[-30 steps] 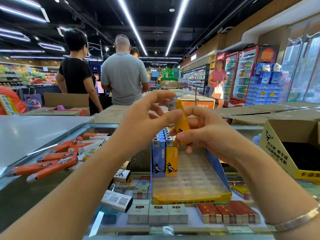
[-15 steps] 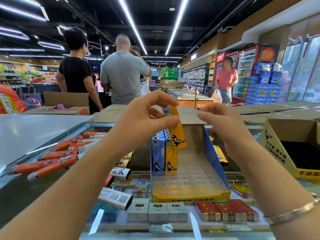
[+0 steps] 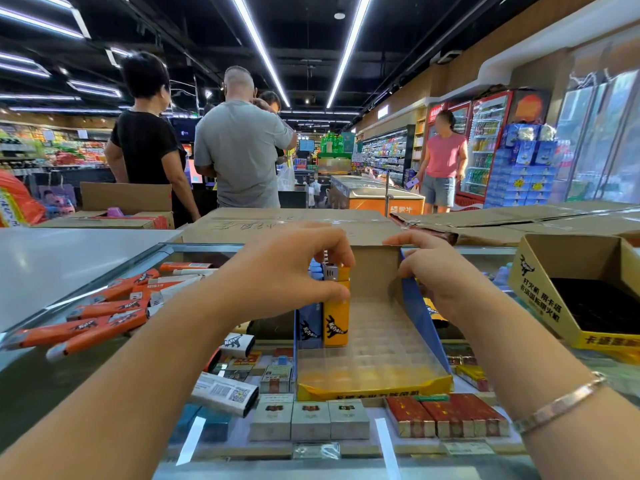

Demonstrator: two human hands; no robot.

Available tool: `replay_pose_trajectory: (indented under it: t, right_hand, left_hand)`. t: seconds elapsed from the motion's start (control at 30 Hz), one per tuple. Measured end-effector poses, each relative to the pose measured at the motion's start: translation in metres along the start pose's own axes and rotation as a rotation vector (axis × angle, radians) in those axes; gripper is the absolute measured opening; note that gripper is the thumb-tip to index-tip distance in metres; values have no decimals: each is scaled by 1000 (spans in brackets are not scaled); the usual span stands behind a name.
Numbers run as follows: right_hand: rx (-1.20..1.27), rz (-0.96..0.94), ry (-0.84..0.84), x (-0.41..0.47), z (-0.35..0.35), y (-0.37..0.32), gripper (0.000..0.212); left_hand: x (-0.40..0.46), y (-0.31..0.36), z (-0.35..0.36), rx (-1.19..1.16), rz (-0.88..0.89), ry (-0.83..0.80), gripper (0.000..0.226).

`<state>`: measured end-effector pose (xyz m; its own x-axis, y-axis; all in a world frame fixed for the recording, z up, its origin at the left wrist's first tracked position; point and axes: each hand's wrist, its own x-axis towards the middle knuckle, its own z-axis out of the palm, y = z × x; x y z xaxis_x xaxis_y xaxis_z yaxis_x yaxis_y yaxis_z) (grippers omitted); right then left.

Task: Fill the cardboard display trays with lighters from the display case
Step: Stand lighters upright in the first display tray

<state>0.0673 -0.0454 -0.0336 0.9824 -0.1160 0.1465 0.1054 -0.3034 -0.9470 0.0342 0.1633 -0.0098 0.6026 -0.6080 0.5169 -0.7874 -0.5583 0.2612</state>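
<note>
A cardboard display tray (image 3: 374,384) with a yellow front lip and blue sides stands on the glass counter. Blue lighters (image 3: 309,325) and a yellow lighter (image 3: 336,322) stand upright at its back left. My left hand (image 3: 294,271) pinches the top of that yellow lighter, which sits upright in the tray beside the blue ones. My right hand (image 3: 440,275) has its fingers curled over the tray's right blue wall, near a loose yellow lighter (image 3: 433,311) outside it. Several orange lighters (image 3: 104,317) lie loose on the glass at the left.
A second cardboard tray (image 3: 540,296) with a dark inside stands at the right. A white lighter (image 3: 239,342) and a white pack (image 3: 225,393) lie on the glass; cigarette packs (image 3: 310,420) show below. Flat cartons (image 3: 287,220) line the far edge. Several people stand beyond.
My left hand has lowered the yellow lighter from mid-air into the tray, upright next to the other lighters. My right hand let go of it and dropped to the tray's right wall.
</note>
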Motion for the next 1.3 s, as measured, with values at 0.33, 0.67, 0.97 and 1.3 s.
replay_pose_trajectory:
  t: [0.33,0.67,0.97,1.3]
  right_hand:
    - [-9,8,3,0,1,1,51]
    - [-16,5,1,1,1,0,50]
    - [-14,10,-40,-2,-16,-2,14]
    - [-871,216,-19,0,-32,14,30]
  left_hand:
    - [0,4,1,21,33,-8,22]
    - [1,-3,5,2,-42,-145,29]
    - [-2,-12,16,-34,-91,-203,45]
    - [-2,-24,6,42,-194,-206,32]
